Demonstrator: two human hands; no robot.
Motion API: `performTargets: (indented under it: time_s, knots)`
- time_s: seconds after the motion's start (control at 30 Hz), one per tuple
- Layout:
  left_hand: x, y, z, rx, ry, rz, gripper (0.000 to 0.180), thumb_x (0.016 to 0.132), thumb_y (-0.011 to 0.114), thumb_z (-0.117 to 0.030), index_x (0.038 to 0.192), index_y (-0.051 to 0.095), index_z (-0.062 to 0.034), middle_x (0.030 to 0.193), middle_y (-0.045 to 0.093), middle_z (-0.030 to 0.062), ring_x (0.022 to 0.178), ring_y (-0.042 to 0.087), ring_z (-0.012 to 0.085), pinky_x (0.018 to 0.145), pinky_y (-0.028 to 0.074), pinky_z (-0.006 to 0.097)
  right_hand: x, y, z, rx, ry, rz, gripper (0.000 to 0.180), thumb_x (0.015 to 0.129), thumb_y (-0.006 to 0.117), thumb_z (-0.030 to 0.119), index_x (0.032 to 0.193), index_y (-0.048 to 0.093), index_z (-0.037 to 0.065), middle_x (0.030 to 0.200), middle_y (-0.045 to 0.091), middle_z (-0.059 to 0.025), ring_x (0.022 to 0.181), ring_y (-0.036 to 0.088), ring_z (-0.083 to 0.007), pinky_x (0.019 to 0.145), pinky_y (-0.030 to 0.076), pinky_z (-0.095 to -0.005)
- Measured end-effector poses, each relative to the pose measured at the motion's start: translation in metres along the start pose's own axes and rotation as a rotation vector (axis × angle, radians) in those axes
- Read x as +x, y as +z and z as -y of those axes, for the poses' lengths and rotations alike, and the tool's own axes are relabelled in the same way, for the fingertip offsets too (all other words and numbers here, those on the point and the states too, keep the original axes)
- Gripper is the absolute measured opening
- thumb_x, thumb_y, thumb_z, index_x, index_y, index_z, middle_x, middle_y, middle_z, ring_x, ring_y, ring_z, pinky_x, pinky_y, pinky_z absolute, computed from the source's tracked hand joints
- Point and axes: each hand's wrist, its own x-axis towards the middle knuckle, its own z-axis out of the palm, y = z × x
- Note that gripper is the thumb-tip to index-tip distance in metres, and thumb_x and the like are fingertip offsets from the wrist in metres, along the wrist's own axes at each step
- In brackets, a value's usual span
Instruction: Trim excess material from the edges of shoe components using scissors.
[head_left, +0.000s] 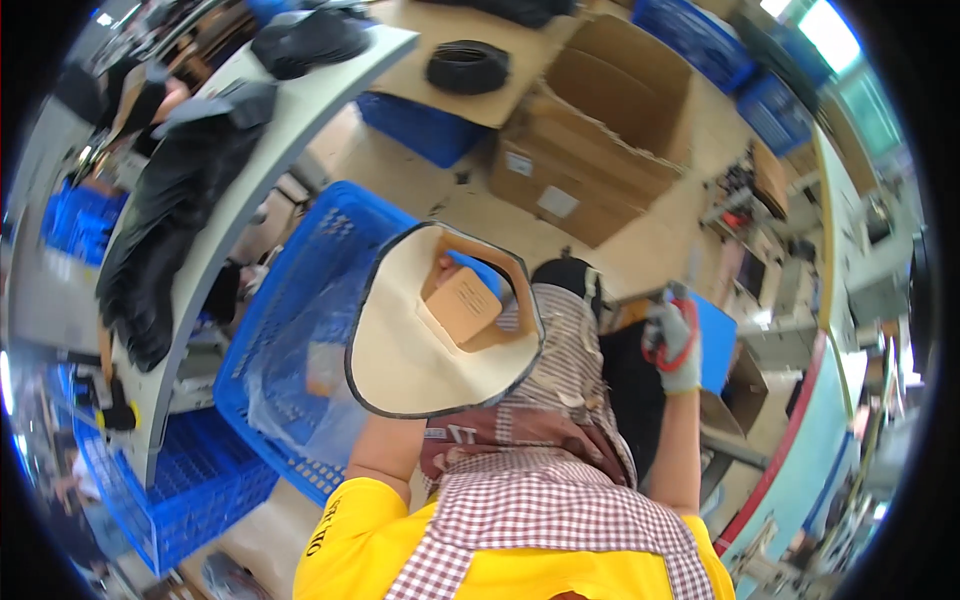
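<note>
**Hat piece and scissors, held over a blue crate**

- Hat piece (415,350): cream, wide-brimmed, dark-edged, held up at centre frame above the apron; tan card tag (462,305) and blue bit lie in its opening.
- Left hand: hidden behind the hat piece; the bare forearm runs up under the brim. Grip cannot be told.
- Right hand (676,345): grey-gloved, raised at right, closed around red-handled scissors (662,340).
- Blue crate (300,300): just left of the hat piece, lined with clear plastic.
- Bench (290,130): pale, curved, upper left, bearing dark fabric pieces.
- Cardboard box (600,140): open, on the floor beyond.
</note>
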Motion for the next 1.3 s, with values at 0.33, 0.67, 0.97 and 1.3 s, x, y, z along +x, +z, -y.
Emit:
performTargets:
  time_s: [0.33,0.67,0.97,1.3]
  knots:
    - [-0.032,0.096,0.156,0.130,-0.638,0.261,0.029,0.096,0.049,-0.029,0.109,0.059,-0.0050,0.091,0.063,0.0063,0.083,0.059,0.0138,0.078,0.049,0.029,-0.043,0.003,0.068,-0.721,-0.729,0.192,0.067,0.061,0.079,0.018,0.123,0.056,0.007,0.082,0.062,-0.0055,0.071,0.060,-0.0159,0.069,0.048,-0.0278]
    - [-0.024,0.118,0.186,0.411,-1.008,0.354,0.035,0.097,0.048,-0.032,0.115,0.058,-0.0043,0.099,0.063,0.0078,0.089,0.059,0.0141,0.080,0.049,0.030,-0.027,0.006,0.081,-1.026,-0.651,0.657,0.056,0.070,0.071,0.030,0.122,0.059,0.012,0.097,0.065,-0.0151,0.089,0.063,-0.0298,0.078,0.050,-0.0346]
    - [0.005,0.148,0.215,0.680,-1.251,0.380,0.040,0.097,0.047,-0.034,0.121,0.056,-0.0037,0.105,0.064,0.0092,0.094,0.059,0.0144,0.082,0.050,0.030,-0.033,-0.062,0.049,-0.582,-0.122,0.377,0.060,0.074,0.069,0.015,0.129,0.049,0.001,0.117,0.058,-0.0076,0.099,0.057,-0.0138,0.087,0.046,-0.0270]
    - [-0.045,0.155,0.259,0.660,-0.937,-0.110,0.058,0.095,0.047,-0.048,0.127,0.051,-0.0002,0.122,0.057,0.0123,0.117,0.050,0.0244,0.093,0.043,0.039,-0.045,-0.150,-0.074,0.333,-0.195,-0.459,0.050,0.082,0.061,0.003,0.129,0.046,0.001,0.106,0.055,-0.0054,0.088,0.057,-0.0112,0.077,0.049,-0.0248]
